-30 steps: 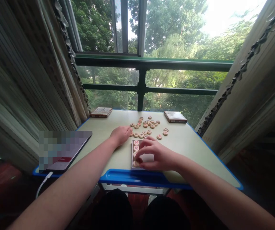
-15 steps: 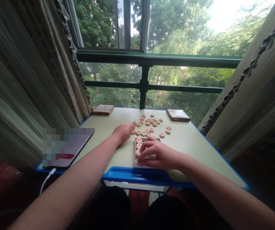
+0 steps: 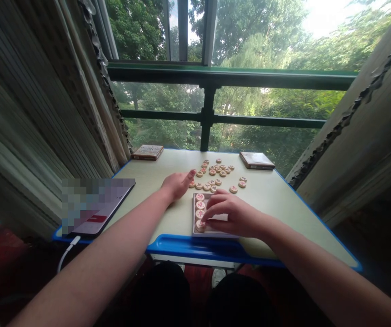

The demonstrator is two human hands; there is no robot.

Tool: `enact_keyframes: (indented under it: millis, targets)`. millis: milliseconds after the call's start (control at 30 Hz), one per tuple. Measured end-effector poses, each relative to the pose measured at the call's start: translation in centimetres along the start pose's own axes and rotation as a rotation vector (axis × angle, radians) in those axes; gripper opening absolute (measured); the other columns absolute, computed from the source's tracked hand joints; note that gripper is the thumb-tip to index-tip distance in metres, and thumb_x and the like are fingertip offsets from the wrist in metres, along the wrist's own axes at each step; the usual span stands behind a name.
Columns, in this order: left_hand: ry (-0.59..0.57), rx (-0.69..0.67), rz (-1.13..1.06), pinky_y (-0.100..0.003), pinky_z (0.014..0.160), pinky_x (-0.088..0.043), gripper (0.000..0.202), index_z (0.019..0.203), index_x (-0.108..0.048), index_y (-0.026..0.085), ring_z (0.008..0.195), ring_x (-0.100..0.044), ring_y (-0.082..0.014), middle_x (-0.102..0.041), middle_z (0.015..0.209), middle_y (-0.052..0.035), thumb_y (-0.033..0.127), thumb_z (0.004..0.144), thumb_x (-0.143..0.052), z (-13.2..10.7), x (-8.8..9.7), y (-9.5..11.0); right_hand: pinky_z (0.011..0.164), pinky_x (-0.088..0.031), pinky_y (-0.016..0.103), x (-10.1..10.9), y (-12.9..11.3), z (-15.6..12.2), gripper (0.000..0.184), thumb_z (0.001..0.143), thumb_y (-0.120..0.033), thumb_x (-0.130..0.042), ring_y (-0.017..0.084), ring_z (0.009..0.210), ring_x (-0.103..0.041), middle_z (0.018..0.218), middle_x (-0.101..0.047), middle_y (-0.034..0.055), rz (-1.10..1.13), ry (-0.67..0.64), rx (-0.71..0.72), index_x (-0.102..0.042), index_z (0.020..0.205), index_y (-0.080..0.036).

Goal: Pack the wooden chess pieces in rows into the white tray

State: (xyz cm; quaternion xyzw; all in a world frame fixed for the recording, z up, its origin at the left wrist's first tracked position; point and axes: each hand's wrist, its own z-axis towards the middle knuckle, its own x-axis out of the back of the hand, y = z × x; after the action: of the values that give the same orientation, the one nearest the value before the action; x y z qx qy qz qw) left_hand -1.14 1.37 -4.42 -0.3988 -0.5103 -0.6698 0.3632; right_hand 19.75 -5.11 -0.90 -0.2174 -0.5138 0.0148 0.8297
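Curtains [image 3: 38,91] flank a window [image 3: 267,45] behind a pale, blue-edged table [image 3: 157,213]. A tablet [image 3: 112,206] lies at the table's left edge. Near the front sits a shallow box [image 3: 216,235]. The right hand [image 3: 238,215] is over it, fingers bent, tips at the nearest of four pieces [image 3: 200,205] lined along its left side; I cannot tell whether they grip it. The left hand [image 3: 177,186], fingers together, is beside loose pieces [image 3: 233,189] scattered beyond the box; whether it holds one I cannot tell.

Both bare forearms [image 3: 113,245] are angling inward, left hand [image 3: 178,185] is kinda lying sideways, right hand [image 3: 231,213] is arching, fingers [image 3: 216,209] bent.
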Motion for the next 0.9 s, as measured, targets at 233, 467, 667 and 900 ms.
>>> enact_keyframes:
  millis: [233, 467, 667, 900]
  targets:
    - [0.017, 0.000, -0.020, -0.031, 0.071, -0.040, 0.083, 0.095, -0.068, 0.019, 0.088, -0.059, -0.0248, -0.068, 0.087, -0.0076, 0.065, 0.083, 0.000, 0.0, 0.0, 0.1, 0.078, -0.039, 0.030, -0.2, 0.2, 0.0, 0.015, 0.083, -0.025, -0.057, 0.013, 0.068, -0.050, 0.070, -0.061, 0.0030, -0.043, -0.059, 0.030, -0.072, 0.085, -0.021]
    - [0.018, 0.002, -0.046, -0.032, 0.068, -0.040, 0.074, 0.090, -0.068, 0.019, 0.082, -0.059, -0.0240, -0.067, 0.080, -0.0071, 0.059, 0.085, -0.006, -0.2, 0.1, 0.2, 0.074, -0.040, 0.029, 0.0, 0.3, 0.0, 0.016, 0.083, -0.023, -0.056, 0.012, 0.065, -0.050, 0.070, -0.060, 0.0030, -0.020, 0.001, 0.030, -0.071, 0.085, -0.020]
    - [0.072, 0.057, -0.334, -0.028, 0.063, -0.043, 0.047, 0.093, -0.067, 0.016, 0.066, -0.056, -0.0165, -0.062, 0.067, -0.0028, 0.028, 0.083, -0.023, 0.8, -0.6, -1.0, 0.067, -0.041, 0.028, 0.6, 1.6, -0.3, 0.019, 0.084, -0.026, -0.053, 0.014, 0.066, -0.050, 0.068, -0.060, 0.0047, -0.121, 0.128, -0.060, -0.070, 0.082, -0.018]
    - [0.031, 0.075, -0.269, -0.027, 0.068, -0.045, 0.033, 0.096, -0.067, 0.019, 0.073, -0.057, -0.0165, -0.066, 0.085, -0.0022, 0.028, 0.068, -0.051, 0.7, -0.3, -1.0, 0.069, -0.042, 0.029, 1.4, 5.1, -1.3, 0.016, 0.080, -0.024, -0.055, 0.016, 0.070, -0.052, 0.070, -0.064, 0.0051, -0.299, 0.300, -0.320, -0.070, 0.079, -0.018]
